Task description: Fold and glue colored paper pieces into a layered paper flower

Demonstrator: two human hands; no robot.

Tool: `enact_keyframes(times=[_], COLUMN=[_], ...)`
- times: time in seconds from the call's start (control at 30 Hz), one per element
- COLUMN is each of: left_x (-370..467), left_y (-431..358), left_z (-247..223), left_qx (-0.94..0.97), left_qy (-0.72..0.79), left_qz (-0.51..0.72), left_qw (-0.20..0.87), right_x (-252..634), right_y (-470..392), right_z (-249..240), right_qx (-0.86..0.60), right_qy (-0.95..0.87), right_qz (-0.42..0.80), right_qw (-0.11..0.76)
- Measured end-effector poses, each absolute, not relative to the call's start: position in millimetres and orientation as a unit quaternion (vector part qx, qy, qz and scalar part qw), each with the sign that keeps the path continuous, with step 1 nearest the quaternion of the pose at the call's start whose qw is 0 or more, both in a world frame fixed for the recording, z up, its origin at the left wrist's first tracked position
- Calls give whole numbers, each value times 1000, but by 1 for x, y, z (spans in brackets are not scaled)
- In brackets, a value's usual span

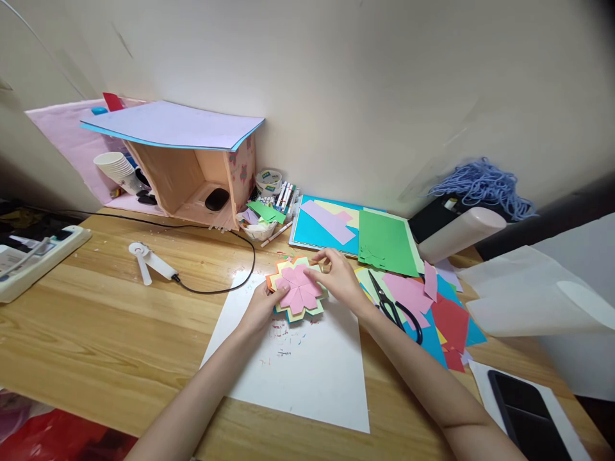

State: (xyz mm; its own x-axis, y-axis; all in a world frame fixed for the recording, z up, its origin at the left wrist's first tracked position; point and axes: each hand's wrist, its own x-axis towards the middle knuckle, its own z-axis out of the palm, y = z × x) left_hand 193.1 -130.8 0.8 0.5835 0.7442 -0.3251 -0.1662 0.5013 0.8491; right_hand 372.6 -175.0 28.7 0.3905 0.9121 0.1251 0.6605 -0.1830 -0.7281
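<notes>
A layered paper flower (298,291) is held over a white sheet of paper (307,378) marked with small coloured smudges. Its top layer is pink with fold lines, and yellow, green, blue and orange petals show around the edge below. My left hand (263,304) pinches the flower's left side, thumb on the pink layer. At the upper right of the flower, my right hand (334,275) has its thumb and fingers closed on the edge. Black-handled scissors (391,304) lie to the right of my right wrist, on coloured paper scraps (449,323).
A pink box (192,173) with a lilac sheet on top stands at the back left. White corded glue gun (152,261) lies on the left. Behind my hands are a bowl of scraps (259,225) and green paper (388,240). A phone (528,410) is at the right.
</notes>
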Motion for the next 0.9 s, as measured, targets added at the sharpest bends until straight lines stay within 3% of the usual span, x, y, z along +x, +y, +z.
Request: enact_keyframes(times=[0.1,0.3,0.9], left_x=[192,191,191], left_y=[-129,-128,-130], left_z=[-1,-3,6], left_qx=[409,402,370], left_qy=[354,353,389], left_qz=[293,299,272], left_qw=[788,790,799], right_x=[384,394,378], right_y=[-173,-168,-169], right_z=[29,22,27], right_qx=[-752,-626,-615], right_qy=[-485,-418,-369], right_qz=[244,546,531], right_qw=[374,368,452])
